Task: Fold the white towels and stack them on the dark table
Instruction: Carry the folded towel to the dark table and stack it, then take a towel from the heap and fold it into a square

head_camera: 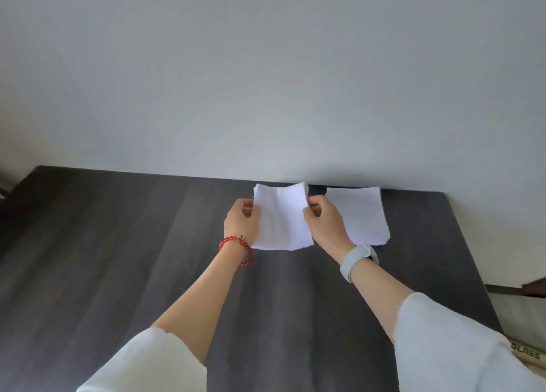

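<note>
2 white towel items are noted at the far edge of the dark table (147,258), against the wall. A folded towel (282,217) is pinched at both sides: the left hand (240,218) is clamped on its left edge, the right hand (323,221) on its right edge. Its far edge looks raised, while its near edge seems to rest on the table. Just beside it on the right, a stack of folded towels (359,215) lies flat, partly covered by the right wrist.

Judged step: the held towel is being squared or carried to the stack. Both edges should be kept level, the layers held together, and the corners matched to the stack before release, so nothing slides off skewed.

Fingertips behind the cloth are hidden. Layer count in the stack cannot be made out. Lettering on an object at lower right is cut off. 1 red bead bracelet (236,248) and 1 pale watch (359,258) are worn.
</note>
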`<state>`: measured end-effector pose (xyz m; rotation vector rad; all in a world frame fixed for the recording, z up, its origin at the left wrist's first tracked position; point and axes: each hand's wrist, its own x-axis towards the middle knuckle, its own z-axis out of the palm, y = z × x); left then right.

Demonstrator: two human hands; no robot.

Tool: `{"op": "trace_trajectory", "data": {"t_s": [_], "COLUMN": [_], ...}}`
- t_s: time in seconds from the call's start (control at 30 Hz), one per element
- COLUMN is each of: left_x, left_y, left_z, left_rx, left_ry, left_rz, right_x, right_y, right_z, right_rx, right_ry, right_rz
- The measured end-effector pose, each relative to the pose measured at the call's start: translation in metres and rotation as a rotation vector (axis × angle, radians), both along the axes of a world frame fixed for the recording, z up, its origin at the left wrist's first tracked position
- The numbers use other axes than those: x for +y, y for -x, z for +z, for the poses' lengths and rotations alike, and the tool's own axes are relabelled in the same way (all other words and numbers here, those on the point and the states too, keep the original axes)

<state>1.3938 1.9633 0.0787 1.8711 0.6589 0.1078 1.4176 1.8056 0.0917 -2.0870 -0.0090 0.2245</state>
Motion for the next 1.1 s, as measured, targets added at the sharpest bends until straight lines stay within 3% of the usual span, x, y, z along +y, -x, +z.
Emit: {"op": "trace_trajectory", "data": {"t_s": [0.17, 0.33, 0.5, 0.57, 0.63, 0.73, 0.83, 0.93, 1.1], "left_x": [0.017, 0.021, 0.015, 0.011, 0.008, 0.006, 0.004, 0.003, 0.008], "left_y": [-0.057, -0.072, -0.071, -0.070, -0.067, -0.067, -0.066, -0.065, -0.069], "left_z": [-0.035, -0.068, -0.080, -0.080, -0.082, -0.089, -0.089, -0.095, -0.066], "left_rx": [0.011, 0.055, 0.074, 0.078, -0.035, -0.212, -0.013, 0.220, 0.243], "left_ry": [-0.044, -0.103, -0.224, -0.345, -0.530, -0.824, -0.999, -0.994, -0.947], "left_rz": [0.000, -0.030, -0.076, -0.043, -0.035, -0.191, -0.438, -0.574, -0.606], "right_x": [0.020, 0.019, 0.018, 0.019, 0.020, 0.023, 0.024, 0.020, 0.020], "right_y": [-0.053, -0.066, -0.059, -0.060, -0.062, -0.064, -0.063, -0.063, -0.060], "right_z": [-0.037, -0.066, -0.075, -0.077, -0.078, -0.081, -0.089, -0.097, -0.071], "right_rx": [-0.002, 0.011, -0.178, -0.347, -0.532, -0.585, -0.425, -0.327, -0.333], "right_ry": [0.044, 0.221, 0.443, 0.563, 0.665, 0.850, 0.980, 1.013, 0.939], "right_rz": [-0.032, -0.048, -0.065, -0.045, -0.010, 0.174, 0.256, 0.291, 0.287]}}
